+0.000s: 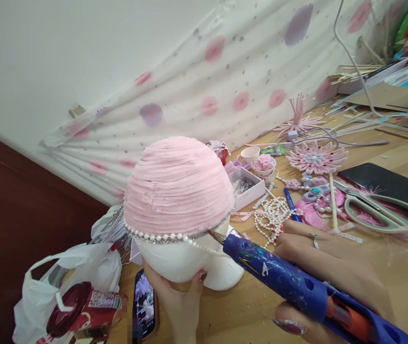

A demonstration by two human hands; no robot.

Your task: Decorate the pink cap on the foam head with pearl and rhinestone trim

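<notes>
A pink cap of wound, fuzzy strands covers the top of a white foam head form. Silver trim edges the cap, and a string of white pearl beads lies along part of that rim, its loose end hanging toward the right. From below, my left hand grips the head form, thumb and fingers on its underside. My right hand is closed around a blue hot glue gun. The gun's metal nozzle is at the silver edge beside the beads; whether it touches cannot be made out.
Beaded strands, a blue pen, scissors, a black tablet-like slab and a pink flower lie at right. A white box stands behind the form. At left are a phone, plastic bag and red cup.
</notes>
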